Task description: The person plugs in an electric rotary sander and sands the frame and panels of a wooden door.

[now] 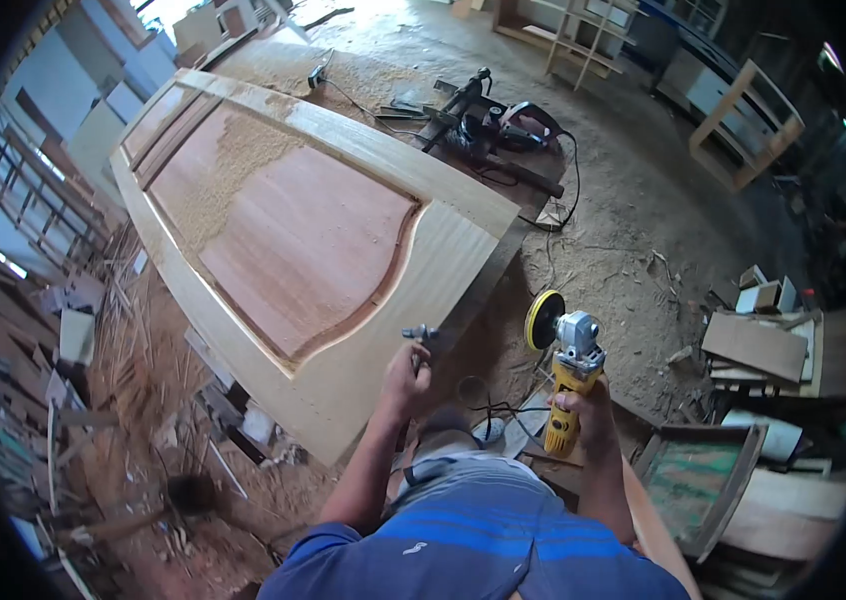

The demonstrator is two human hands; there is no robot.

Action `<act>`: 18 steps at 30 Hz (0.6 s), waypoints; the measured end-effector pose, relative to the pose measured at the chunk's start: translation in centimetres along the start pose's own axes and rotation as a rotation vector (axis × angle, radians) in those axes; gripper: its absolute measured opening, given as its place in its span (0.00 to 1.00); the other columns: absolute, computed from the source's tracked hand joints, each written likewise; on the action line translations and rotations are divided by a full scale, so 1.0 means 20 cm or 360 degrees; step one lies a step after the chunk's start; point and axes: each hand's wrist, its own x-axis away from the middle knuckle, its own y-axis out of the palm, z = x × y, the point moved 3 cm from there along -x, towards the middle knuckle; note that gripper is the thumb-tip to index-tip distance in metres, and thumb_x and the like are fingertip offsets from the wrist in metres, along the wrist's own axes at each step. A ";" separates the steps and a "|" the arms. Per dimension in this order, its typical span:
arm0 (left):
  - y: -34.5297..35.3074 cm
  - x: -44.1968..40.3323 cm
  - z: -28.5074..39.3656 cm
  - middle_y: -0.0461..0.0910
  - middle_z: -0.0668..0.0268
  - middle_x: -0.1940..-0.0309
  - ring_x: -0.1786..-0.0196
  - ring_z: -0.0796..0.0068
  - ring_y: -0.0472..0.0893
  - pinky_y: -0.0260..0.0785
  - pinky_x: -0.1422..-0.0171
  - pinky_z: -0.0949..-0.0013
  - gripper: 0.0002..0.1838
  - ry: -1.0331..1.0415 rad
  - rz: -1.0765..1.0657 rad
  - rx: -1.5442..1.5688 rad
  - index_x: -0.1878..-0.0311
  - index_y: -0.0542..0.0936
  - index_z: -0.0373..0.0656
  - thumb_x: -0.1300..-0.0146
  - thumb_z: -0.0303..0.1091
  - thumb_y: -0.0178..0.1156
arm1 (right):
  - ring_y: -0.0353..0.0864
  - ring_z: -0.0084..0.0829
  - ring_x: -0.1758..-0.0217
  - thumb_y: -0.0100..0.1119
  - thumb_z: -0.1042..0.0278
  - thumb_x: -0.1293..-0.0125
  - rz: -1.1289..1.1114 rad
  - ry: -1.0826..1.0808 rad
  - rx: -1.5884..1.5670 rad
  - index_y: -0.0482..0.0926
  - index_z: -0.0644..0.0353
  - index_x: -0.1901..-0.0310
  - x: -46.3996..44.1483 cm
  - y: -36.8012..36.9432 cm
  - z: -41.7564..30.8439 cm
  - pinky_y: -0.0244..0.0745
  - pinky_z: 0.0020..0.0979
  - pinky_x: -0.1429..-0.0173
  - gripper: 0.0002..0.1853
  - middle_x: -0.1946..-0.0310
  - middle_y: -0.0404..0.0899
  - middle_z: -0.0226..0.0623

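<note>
My right hand (591, 405) is wrapped round the yellow body of an angle grinder (575, 375). The grinder points upward, and its round black pad with a yellow rim (544, 320) faces left. In my left hand (407, 380), closed in a fist, is a small grey metal tool with a crosswise head (421, 332); its exact kind is unclear. That fist is held by the near right edge of a large wooden door panel (433, 235). Pale sawdust (243, 160) is spread over the panel's reddish inset, which has a curved, grooved border.
A dark power tool (503, 128) with a cord stands on a support beyond the door. Wood scraps (133, 330) litter the floor at left. At right are stacked boards (758, 345), a green-bottomed wooden tray (688, 475) and a wooden frame (748, 125).
</note>
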 end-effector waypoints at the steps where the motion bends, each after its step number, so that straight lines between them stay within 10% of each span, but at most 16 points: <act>1: 0.07 -0.09 0.07 0.84 0.55 0.66 0.63 0.65 0.84 0.76 0.54 0.58 0.08 0.0034 0.0046 -0.0001 0.52 0.81 0.41 0.32 0.29 0.61 | 0.88 0.30 0.62 0.71 0.71 0.50 -0.0024 -0.0028 -0.0060 0.82 0.67 0.43 -0.07 -0.07 -0.05 0.87 0.33 0.53 0.29 0.58 0.85 0.35; 9: 0.81 -0.97 0.38 0.80 0.43 0.37 0.37 0.46 0.83 0.75 0.29 0.53 0.31 0.0273 0.0282 -0.0007 0.30 0.77 0.30 0.39 0.25 0.57 | 0.87 0.31 0.56 0.76 0.73 0.54 -0.0098 -0.0030 -0.0046 0.77 0.66 0.37 -0.74 -0.62 -0.25 0.87 0.36 0.47 0.37 0.54 0.83 0.35; 18: 1.55 -2.14 0.50 0.75 0.46 0.38 0.40 0.55 0.83 0.78 0.34 0.58 0.36 -0.0260 0.0621 0.0486 0.25 0.72 0.29 0.39 0.27 0.59 | 0.87 0.32 0.54 0.79 0.67 0.53 -0.0138 0.0015 0.0174 0.76 0.66 0.36 -1.57 -1.18 -0.48 0.85 0.37 0.47 0.39 0.52 0.83 0.37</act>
